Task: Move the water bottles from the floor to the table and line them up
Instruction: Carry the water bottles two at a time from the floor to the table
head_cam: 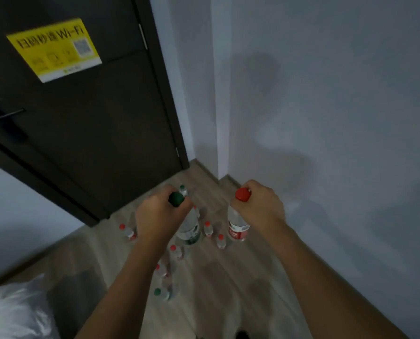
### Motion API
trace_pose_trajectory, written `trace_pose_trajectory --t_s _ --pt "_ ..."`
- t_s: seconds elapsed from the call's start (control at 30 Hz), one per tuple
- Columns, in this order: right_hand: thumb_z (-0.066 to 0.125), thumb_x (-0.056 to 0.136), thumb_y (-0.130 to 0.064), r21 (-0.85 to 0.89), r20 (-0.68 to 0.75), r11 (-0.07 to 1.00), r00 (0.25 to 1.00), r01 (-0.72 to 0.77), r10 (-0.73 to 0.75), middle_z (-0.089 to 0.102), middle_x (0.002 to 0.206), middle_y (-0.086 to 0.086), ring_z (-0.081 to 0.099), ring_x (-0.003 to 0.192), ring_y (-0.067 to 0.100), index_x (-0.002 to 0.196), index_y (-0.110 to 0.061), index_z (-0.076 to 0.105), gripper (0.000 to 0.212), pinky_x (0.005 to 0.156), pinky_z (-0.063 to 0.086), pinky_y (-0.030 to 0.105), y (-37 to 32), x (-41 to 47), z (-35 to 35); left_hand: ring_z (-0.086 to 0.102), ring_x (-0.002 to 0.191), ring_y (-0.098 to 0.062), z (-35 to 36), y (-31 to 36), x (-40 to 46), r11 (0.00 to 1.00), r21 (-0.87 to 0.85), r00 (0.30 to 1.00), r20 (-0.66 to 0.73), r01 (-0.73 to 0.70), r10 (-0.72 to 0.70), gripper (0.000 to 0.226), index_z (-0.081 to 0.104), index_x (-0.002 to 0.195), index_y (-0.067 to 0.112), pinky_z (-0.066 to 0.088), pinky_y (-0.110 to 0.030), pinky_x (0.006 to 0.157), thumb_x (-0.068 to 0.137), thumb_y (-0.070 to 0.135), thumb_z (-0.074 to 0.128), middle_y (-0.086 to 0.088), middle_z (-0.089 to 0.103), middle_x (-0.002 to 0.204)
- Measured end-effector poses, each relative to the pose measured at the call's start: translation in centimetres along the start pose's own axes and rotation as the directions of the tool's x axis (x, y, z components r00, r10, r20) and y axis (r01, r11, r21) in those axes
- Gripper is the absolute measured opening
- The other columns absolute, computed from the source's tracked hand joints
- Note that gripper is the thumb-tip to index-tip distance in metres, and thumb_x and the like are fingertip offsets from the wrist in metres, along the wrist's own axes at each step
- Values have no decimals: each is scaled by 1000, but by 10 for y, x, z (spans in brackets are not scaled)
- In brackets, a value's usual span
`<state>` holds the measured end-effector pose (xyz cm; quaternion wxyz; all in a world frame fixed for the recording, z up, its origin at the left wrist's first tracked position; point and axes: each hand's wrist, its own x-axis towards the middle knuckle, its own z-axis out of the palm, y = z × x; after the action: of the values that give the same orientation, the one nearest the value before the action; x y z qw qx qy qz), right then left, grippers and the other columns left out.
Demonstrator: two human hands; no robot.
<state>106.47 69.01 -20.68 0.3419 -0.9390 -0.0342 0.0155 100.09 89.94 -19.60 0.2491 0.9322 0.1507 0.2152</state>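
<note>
Barely begun: left hand gripping green-capped bottle, right hand gripping red-capped bottle mid-frame, several small bottles left on floor, no table visible.

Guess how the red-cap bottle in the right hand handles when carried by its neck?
The red-cap bottle looks like clear, likely thin plastic, so it may flex. The right hand grips only around the cap, so it could swing. Its fill level is unclear, so weight is uncertain.
</note>
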Motion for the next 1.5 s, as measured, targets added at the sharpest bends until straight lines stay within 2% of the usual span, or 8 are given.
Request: trace_pose_trajectory --t_s 0.17,0.23,0.33,0.43,0.53,0.67,0.9,1.5 --pt "66 74 -41 54 -78 998 997 32 -27 62 74 -12 62 69 10 84 -32 57 17 63 55 30 6 1 -30 54 46 -6 -11 34 11 995 -90 999 18 38 -36 17 59 72 28 39 -24 42 81 36 71 6 56 55" --pt "65 72 -44 56 -114 998 993 37 -30 62 74 -12 62 69 11 85 -30 58 20 64 56 32 6 2 -41 55 44 -5 -10 45 17 989 -143 999 30 36 -31 16 60 73 29 44 -29 41 82 37 71 6 57 56" --pt "65 72 -44 62 -170 998 986 10 1 61 69 -13 60 64 7 81 -31 57 18 59 54 28 5 6 -55 55 52 -1 -3 56 30 987 -161 999 27 -19 24 17 59 73 30 34 -19 45 81 37 71 10 55 56" --pt "64 70 -45 50 -225 997 972 -58 68 60 67 -13 59 63 9 78 -29 57 18 54 48 25 8 10 -67 55 51 -4 10 68 49 971 -222 990 87 -86 107 16 60 74 27 43 -24 48 82 35 73 8 58 59" --pt "65 70 -40 66 -277 988 948 -141 154 62 66 -10 61 64 15 77 -27 58 17 60 53 32 16 7 -81 58 56 -11 25 87 71 953 -249 964 153 -173 215 18 61 72 24 46 -26 53 81 33 73 6 59 60" --pt "66 70 -42 105 -370 962 888 -252 273 61 67 -11 61 65 14 79 -29 57 17 58 51 30 28 -3 -101 56 59 -10 49 120 92 914 -329 918 230 -239 323 19 57 69 25 38 -25 54 78 35 71 7 58 61" --pt "66 72 -40 156 -554 897 715 -413 426 62 70 -12 59 66 11 83 -29 59 17 60 53 32 51 -46 -138 60 65 -18 82 186 89 823 -484 851 258 -297 458 20 61 73 21 47 -30 61 72 40 68 6 62 65" --pt "62 69 -47 333 -770 645 197 -688 607 60 73 -14 59 68 8 87 -31 59 24 61 53 31 121 -302 -209 58 61 -11 87 346 -142 465 -745 331 337 -478 881 18 60 70 24 40 -25 53 73 35 74 10 61 63"
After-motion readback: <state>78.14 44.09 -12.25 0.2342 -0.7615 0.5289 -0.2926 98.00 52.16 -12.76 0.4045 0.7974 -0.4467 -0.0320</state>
